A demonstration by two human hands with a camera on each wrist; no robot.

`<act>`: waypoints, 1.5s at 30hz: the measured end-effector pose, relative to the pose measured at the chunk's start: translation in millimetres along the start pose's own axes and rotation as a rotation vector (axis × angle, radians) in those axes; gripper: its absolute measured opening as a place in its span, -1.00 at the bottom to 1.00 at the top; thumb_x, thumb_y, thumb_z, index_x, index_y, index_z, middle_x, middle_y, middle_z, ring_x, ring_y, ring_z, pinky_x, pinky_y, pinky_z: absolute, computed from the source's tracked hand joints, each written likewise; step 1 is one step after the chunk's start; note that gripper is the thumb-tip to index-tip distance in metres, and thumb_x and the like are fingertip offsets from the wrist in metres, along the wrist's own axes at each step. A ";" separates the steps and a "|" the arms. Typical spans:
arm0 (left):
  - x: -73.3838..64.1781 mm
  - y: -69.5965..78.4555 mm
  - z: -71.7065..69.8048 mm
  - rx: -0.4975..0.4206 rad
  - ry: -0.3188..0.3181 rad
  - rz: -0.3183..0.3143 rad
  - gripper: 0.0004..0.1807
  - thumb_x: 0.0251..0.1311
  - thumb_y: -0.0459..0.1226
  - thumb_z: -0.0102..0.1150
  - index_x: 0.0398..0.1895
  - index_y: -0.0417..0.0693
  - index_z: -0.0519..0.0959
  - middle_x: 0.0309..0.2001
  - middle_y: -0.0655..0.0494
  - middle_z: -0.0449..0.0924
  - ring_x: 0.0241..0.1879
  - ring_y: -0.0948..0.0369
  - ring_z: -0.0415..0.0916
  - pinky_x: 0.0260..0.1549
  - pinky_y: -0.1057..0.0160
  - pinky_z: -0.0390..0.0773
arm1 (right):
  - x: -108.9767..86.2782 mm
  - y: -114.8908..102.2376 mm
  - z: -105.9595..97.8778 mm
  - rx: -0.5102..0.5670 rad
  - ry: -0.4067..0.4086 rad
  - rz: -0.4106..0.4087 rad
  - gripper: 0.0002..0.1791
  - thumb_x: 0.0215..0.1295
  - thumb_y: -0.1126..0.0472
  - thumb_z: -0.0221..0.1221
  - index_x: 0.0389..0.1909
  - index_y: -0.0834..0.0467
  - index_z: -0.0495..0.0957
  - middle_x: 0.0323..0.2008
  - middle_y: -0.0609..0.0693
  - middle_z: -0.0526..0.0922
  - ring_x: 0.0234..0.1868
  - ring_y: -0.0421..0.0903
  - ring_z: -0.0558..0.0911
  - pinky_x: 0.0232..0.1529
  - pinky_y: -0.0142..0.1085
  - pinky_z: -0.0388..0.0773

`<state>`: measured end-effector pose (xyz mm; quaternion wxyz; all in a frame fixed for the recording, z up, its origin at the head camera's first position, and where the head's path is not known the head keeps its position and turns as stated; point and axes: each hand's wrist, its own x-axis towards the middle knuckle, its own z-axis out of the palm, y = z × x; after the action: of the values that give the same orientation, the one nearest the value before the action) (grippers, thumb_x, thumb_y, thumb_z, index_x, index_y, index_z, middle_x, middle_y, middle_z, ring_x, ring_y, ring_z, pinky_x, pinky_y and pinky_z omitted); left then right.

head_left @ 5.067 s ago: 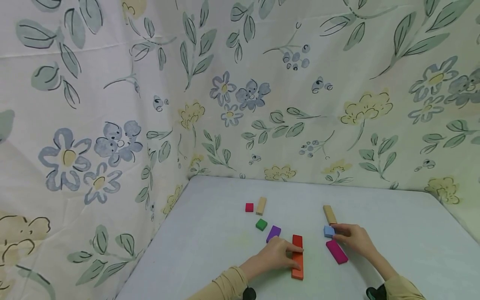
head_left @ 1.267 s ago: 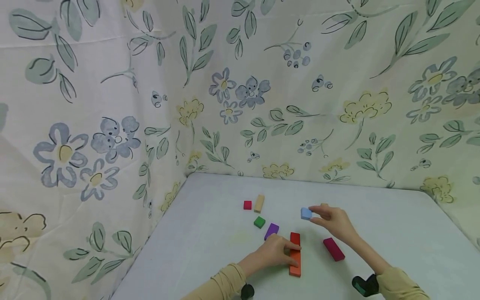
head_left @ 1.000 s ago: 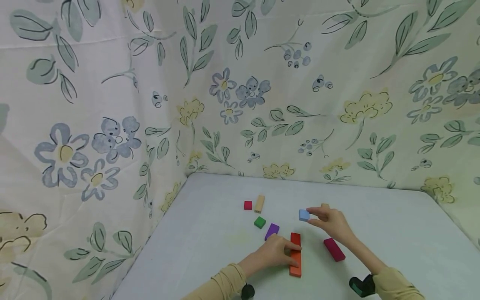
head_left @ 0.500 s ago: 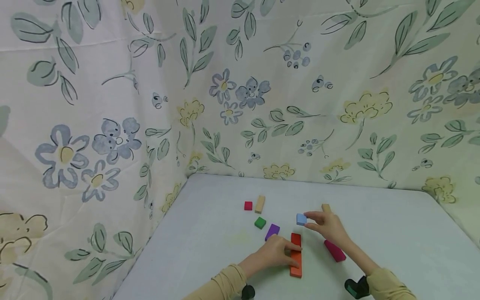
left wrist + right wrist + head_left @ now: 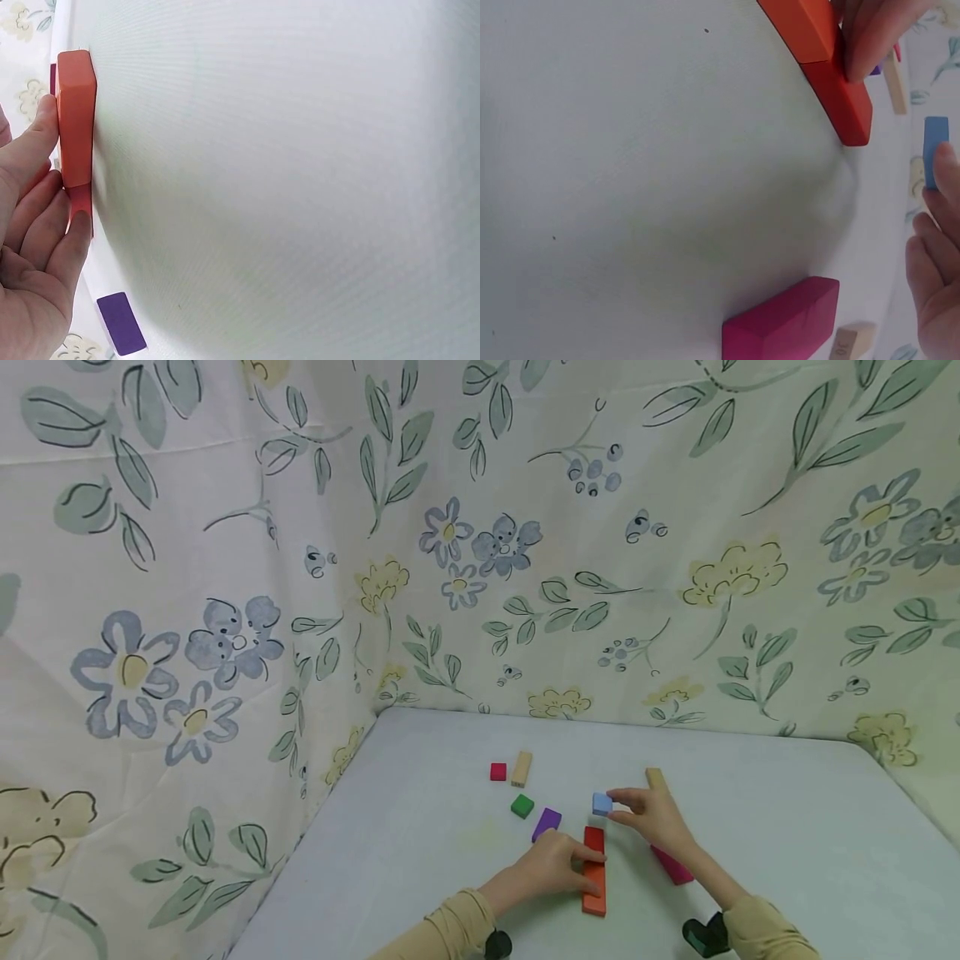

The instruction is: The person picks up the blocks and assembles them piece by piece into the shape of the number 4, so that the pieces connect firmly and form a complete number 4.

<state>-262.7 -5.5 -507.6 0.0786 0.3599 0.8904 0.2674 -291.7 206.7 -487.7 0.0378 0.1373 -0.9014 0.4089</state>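
And here we are, right hand [image 5: 663, 827] with thumb and index finger pinching the light blue block [image 5: 601, 804], the gap between them just the block's width! In the right wrist view that blue piece shows up against the patterned cloth [image 5: 555, 643], clear of the worktop [image 5: 427, 843]. From the head view it sits just past 12 o'clock of the red block [image 5: 594, 837], near its far end.

Over to my left hand [image 5: 551, 862], and it's half open, fingers bent, lying across two pieces: thumb on the orange block [image 5: 595, 903], fingers on the red block. Pinching or only resting? I cannot tell! Those two lie end to end, touching, red at orange's 12 o'clock.

Round the dial we go, with the light blue block as the centre! The magenta block [image 5: 678, 870] is at 4 o'clock, partly behind my right hand. At 2 o'clock, a plain wooden block [image 5: 653, 775], its near end hidden by that same hand. The purple block [image 5: 547, 823] is between 8 and 9, the green block [image 5: 522, 807] at 9, and out near 10, the pale wooden block [image 5: 521, 769] just beside the small red cube [image 5: 498, 772].
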 end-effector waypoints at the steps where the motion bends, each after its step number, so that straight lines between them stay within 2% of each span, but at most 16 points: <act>1: -0.1 0.0 -0.2 0.001 0.001 0.003 -0.55 -0.04 -0.04 0.41 0.01 0.22 0.64 -0.17 0.33 0.72 -0.53 0.54 0.24 -0.64 0.50 0.22 | -0.2 0.3 1.1 0.001 0.005 -0.008 -0.64 0.13 0.28 0.30 -0.03 0.30 0.61 -0.08 0.24 0.68 0.01 0.19 0.63 -0.08 -0.10 0.59; 7: -0.3 0.6 -1.5 0.020 0.013 0.024 -0.55 -0.04 -0.05 0.42 0.00 0.19 0.65 -0.21 0.30 0.73 -0.58 0.54 0.17 -0.64 0.52 0.21 | -1.3 0.9 6.4 -0.018 0.010 -0.008 -0.66 0.09 0.28 0.32 -0.08 0.30 0.63 -0.12 0.22 0.70 -0.04 0.17 0.65 -0.08 -0.06 0.59; 13: -0.6 1.3 -2.1 0.025 0.004 0.019 -0.55 -0.03 -0.05 0.41 0.01 0.19 0.65 -0.52 0.33 0.65 -0.63 0.50 0.08 -0.67 0.50 0.16 | -3.7 2.8 9.9 -0.043 0.001 -0.007 -0.67 0.11 0.26 0.31 -0.08 0.26 0.64 -0.11 0.19 0.70 -0.04 0.14 0.65 -0.09 -0.06 0.59; 16: -0.5 1.3 -2.1 0.023 -0.002 0.018 -0.55 -0.03 -0.06 0.41 0.01 0.18 0.65 -0.59 0.32 0.61 -0.64 0.49 0.08 -0.68 0.49 0.13 | -4.3 4.3 11.6 -0.059 0.004 -0.011 -0.68 0.11 0.25 0.31 -0.09 0.26 0.64 -0.11 0.19 0.70 -0.05 0.13 0.65 -0.10 -0.05 0.59; 19: -0.8 1.4 -2.4 0.023 -0.001 0.019 -0.55 -0.03 -0.06 0.41 0.01 0.18 0.65 -0.49 0.31 0.68 -0.60 0.52 0.15 -0.65 0.52 0.16 | -4.0 5.1 13.4 -0.072 0.011 -0.007 -0.69 0.12 0.25 0.31 -0.09 0.25 0.65 -0.11 0.20 0.70 -0.06 0.14 0.65 -0.10 -0.02 0.59; 24: -0.9 2.6 -3.6 0.022 -0.002 0.019 -0.55 -0.03 -0.05 0.41 0.01 0.18 0.65 -0.18 0.29 0.73 -0.47 0.56 0.28 -0.58 0.57 0.24 | -3.3 6.0 15.0 -0.078 0.017 0.006 -0.70 0.12 0.26 0.31 -0.10 0.25 0.65 -0.11 0.20 0.70 -0.06 0.15 0.64 -0.09 0.01 0.58; 30: -1.5 3.8 -4.3 0.005 -0.011 0.016 -0.56 -0.01 -0.07 0.40 0.01 0.16 0.65 -0.13 0.27 0.71 -0.42 0.55 0.34 -0.54 0.59 0.27 | -2.4 5.8 16.3 -0.069 0.008 0.016 -0.70 0.09 0.27 0.32 -0.12 0.26 0.65 -0.12 0.21 0.70 -0.05 0.16 0.64 -0.09 0.00 0.58; 35: -1.1 3.8 -4.0 0.007 -0.009 0.020 -0.56 -0.01 -0.06 0.40 0.01 0.17 0.65 -0.10 0.27 0.70 -0.45 0.54 0.30 -0.58 0.56 0.23 | -0.8 7.0 18.9 -0.093 0.002 0.025 -0.68 0.06 0.26 0.34 -0.12 0.24 0.66 -0.12 0.19 0.70 -0.06 0.14 0.65 -0.08 -0.01 0.58; 45: -0.6 2.1 -2.6 0.026 -0.006 0.008 -0.55 -0.02 -0.03 0.39 0.01 0.21 0.65 -0.17 0.32 0.72 -0.52 0.55 0.21 -0.64 0.51 0.18 | 2.9 7.3 22.6 -0.113 -0.024 0.018 -0.68 0.04 0.27 0.35 -0.13 0.24 0.66 -0.15 0.16 0.71 -0.09 0.12 0.65 -0.08 0.00 0.57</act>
<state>-261.8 -5.8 -504.3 0.0755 0.3653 0.8920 0.2553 -295.6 193.8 -507.5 0.0310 0.1318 -0.9247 0.3558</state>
